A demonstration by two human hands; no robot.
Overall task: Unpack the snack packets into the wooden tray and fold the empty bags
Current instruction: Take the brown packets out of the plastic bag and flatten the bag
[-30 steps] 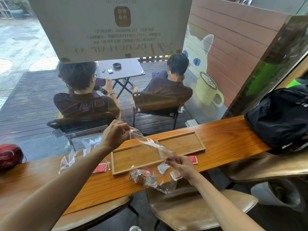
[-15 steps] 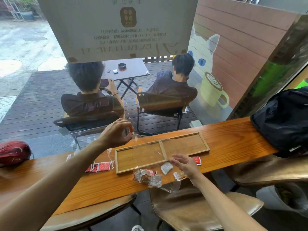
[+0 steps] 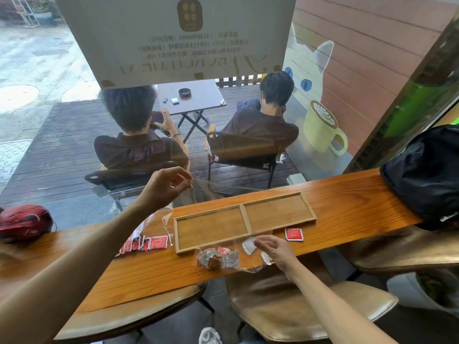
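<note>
clear bag (image 3: 223,194): thin, limp, slippery film; take by its edges. left hand (image 3: 165,186) pinches one edge, right hand (image 3: 275,249) loosely curled, grip unclear. wooden tray (image 3: 246,217) bare.

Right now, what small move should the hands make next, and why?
Probably fold the clear bag that both hands stretch flat over the wooden tray: left hand pinches the far edge, right hand the near edge. It looks empty, with packets on the counter.

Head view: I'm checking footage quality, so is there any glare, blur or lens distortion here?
Head view: wide-angle bending curves the wooden counter; window reflections veil the seated people outside; the clear bag pinched by the left hand barely shows; the right hand and wooden tray look sharp.
</note>
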